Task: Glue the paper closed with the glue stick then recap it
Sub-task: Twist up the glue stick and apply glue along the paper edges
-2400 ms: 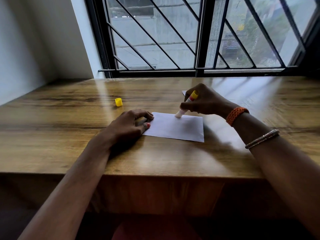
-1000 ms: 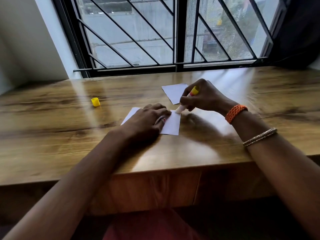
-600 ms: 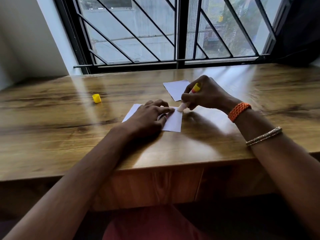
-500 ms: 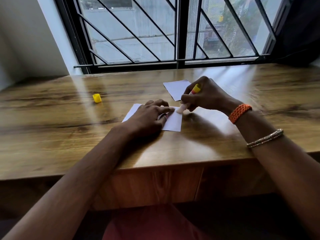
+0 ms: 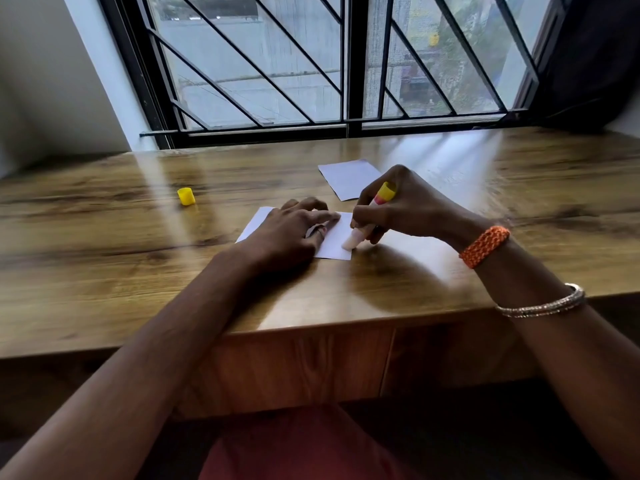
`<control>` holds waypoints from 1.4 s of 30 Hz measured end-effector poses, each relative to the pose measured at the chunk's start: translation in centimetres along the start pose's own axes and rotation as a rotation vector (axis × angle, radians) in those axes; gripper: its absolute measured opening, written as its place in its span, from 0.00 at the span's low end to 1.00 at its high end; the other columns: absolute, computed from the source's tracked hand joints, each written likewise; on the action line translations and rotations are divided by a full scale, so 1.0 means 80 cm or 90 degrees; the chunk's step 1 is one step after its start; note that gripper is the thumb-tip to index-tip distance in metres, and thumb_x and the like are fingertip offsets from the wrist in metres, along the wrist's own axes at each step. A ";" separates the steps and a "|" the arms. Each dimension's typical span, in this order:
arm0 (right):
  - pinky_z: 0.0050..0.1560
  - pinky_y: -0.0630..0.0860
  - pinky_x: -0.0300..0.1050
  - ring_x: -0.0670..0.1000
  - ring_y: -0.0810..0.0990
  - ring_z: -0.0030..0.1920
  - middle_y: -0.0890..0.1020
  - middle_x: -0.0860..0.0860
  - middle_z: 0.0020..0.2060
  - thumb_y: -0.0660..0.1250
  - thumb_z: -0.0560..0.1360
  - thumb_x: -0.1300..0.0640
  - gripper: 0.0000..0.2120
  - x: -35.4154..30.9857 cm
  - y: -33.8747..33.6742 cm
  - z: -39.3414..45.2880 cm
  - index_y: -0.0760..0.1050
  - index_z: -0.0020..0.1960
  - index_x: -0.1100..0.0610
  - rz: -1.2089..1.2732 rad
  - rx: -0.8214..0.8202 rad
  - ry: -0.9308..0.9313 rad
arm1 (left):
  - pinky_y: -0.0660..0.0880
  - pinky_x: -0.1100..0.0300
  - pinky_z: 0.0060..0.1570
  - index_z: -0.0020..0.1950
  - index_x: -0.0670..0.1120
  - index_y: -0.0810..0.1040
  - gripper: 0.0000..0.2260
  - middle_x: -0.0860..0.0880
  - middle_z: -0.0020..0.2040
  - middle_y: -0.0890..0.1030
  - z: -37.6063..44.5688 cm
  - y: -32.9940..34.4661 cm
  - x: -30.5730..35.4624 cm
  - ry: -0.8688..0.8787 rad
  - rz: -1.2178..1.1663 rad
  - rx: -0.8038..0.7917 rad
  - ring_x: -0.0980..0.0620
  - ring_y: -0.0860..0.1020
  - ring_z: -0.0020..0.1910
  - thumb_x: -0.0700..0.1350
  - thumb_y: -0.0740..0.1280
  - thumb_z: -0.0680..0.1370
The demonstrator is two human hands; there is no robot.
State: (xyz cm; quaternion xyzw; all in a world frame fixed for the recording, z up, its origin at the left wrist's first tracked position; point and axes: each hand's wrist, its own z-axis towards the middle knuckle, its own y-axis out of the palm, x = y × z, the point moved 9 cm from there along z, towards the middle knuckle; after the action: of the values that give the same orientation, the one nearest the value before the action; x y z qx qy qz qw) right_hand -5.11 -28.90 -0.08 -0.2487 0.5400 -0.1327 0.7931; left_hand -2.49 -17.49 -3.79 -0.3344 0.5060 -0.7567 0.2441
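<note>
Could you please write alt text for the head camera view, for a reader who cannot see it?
A right hand rubs a glue stick along the edge of a white paper that the left hand presses flat on a wooden desk. A yellow cap stands apart to the left, and a second sheet lies nearer the barred window.

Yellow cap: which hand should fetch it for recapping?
Left hand: it only presses the paper, and the cap stands on its side. Right hand grips the glue stick.
</note>
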 end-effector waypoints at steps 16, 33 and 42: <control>0.34 0.80 0.46 0.55 0.82 0.32 0.84 0.56 0.32 0.67 0.67 0.62 0.06 0.015 -0.058 0.018 0.80 0.32 0.61 0.194 0.121 0.037 | 0.67 0.55 0.46 0.59 0.42 0.75 0.15 0.41 0.62 0.75 -0.026 -0.054 -0.032 -0.411 0.217 0.045 0.41 0.74 0.61 0.49 0.59 0.78; 0.30 0.81 0.41 0.52 0.82 0.28 0.83 0.55 0.29 0.70 0.69 0.64 0.05 0.009 0.004 0.070 0.81 0.38 0.66 -0.017 0.079 -0.004 | 0.55 0.51 0.66 0.71 0.58 0.64 0.27 0.56 0.73 0.65 -0.049 -0.033 -0.056 -0.083 0.171 -0.082 0.52 0.63 0.71 0.65 0.51 0.73; 0.37 0.83 0.49 0.57 0.84 0.33 0.84 0.56 0.31 0.72 0.66 0.59 0.05 0.017 0.014 0.094 0.82 0.36 0.61 -0.022 0.058 0.006 | 0.54 0.45 0.64 0.72 0.60 0.59 0.32 0.54 0.70 0.63 -0.046 -0.018 -0.063 -0.107 0.186 -0.076 0.50 0.60 0.69 0.65 0.45 0.69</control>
State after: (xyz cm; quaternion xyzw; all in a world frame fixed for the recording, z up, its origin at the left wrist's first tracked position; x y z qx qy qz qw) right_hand 2.27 -26.75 0.43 -0.2208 0.5328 -0.1717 0.7987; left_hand -2.02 -11.16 -4.75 -0.3336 0.5708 -0.6511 0.3727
